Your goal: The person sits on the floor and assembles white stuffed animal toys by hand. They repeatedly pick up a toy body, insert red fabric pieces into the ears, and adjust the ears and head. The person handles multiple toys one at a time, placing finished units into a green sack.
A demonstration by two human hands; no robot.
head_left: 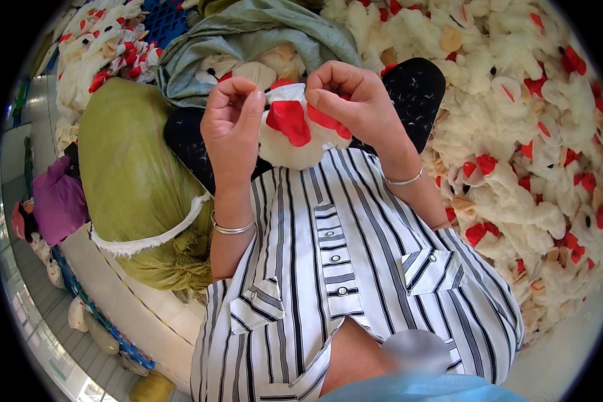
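A small cream plush toy piece [289, 151] with red fabric patches and a white cloth edge hangs in front of my chest, over my lap. My right hand [358, 100] pinches its upper right edge between thumb and forefinger. At its upper left, my left hand [231, 127] is raised with thumb and forefinger closed together. Whatever those left fingertips hold, if anything, is too small to make out. Behind the piece lies a grey-green sack [261, 40], its mouth open on more cream and red plush pieces.
A big heap of cream plush pieces with red parts [509, 167] spreads along my right. On my left stands a full olive sack [124, 147] with a white fluffy strip [154, 244] across it. Farther left, a person in purple [59, 201] bends down. A blue crate [164, 23] is at the back.
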